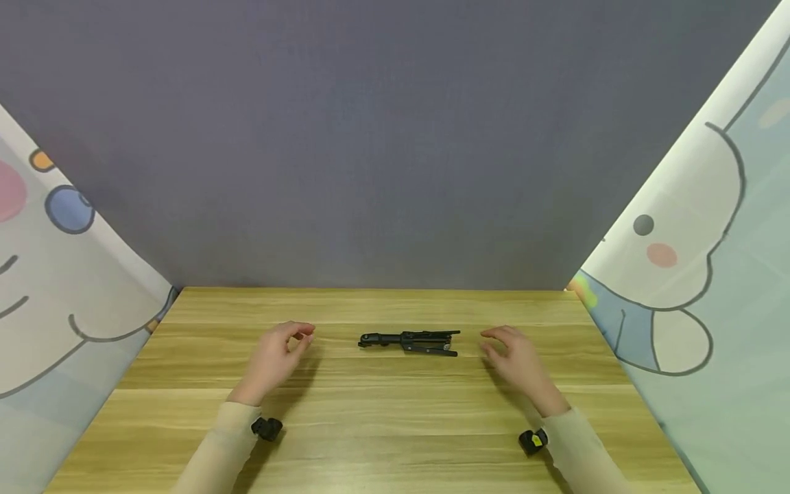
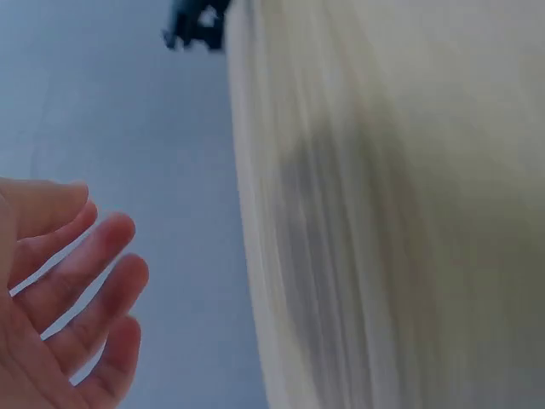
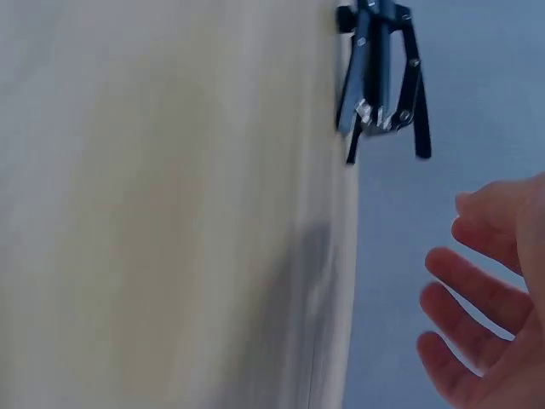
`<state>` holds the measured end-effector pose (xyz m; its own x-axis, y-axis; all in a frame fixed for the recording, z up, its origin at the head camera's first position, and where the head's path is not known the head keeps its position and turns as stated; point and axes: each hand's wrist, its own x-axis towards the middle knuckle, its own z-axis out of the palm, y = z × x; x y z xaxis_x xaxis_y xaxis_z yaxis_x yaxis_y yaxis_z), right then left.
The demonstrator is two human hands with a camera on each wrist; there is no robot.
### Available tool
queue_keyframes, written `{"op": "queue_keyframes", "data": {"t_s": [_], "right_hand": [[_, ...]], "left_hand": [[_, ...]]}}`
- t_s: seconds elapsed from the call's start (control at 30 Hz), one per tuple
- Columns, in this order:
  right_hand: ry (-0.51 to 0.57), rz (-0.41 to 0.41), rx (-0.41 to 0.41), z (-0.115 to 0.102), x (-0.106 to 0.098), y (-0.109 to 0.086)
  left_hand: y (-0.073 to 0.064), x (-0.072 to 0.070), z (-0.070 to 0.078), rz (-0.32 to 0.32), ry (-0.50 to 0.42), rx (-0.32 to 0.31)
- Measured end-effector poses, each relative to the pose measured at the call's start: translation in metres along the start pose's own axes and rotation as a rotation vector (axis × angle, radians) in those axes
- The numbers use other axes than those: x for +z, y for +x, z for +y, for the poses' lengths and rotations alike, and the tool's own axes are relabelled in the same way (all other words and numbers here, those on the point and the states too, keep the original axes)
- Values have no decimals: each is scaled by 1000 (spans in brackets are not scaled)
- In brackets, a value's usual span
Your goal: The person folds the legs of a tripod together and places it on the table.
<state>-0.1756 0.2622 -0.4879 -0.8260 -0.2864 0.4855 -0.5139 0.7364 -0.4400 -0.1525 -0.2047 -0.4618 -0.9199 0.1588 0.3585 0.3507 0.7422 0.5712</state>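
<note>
A small black tripod [image 1: 410,340] lies on its side on the wooden table, its head to the left and its partly spread legs to the right. My left hand [image 1: 276,357] hovers to the left of the tripod's head, fingers loosely bent and holding nothing. On the other side, my right hand [image 1: 517,362] is held off the leg ends, also with nothing in it. The right wrist view shows the tripod's legs [image 3: 381,77] beyond the relaxed fingers [image 3: 468,290]. In the left wrist view only the blurred tripod head [image 2: 196,24] shows at the top edge.
The wooden table [image 1: 395,412] ends at a grey upright panel [image 1: 382,151] behind the tripod. Cartoon-printed sheets hang at the left [image 1: 49,288] and right [image 1: 728,274]. Each wrist wears a small black device near the sleeve.
</note>
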Motion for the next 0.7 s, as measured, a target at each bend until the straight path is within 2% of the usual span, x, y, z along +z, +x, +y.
{"op": "queue_keyframes", "data": {"t_s": [0.2,0.37,0.5,0.7], "right_hand": [[-214,-20,-75,6,-16,-17],[-233,-5,-77,15,-33,-30],[-251,24,-67,23,-48,-42],[-362,28,-58,38,-67,-58]], "left_hand": [[-25,-28,-18,11,260,122],[-39,-45,-34,35,432,186],[-47,-55,-43,26,504,169],[-60,-68,-53,4,577,115]]}}
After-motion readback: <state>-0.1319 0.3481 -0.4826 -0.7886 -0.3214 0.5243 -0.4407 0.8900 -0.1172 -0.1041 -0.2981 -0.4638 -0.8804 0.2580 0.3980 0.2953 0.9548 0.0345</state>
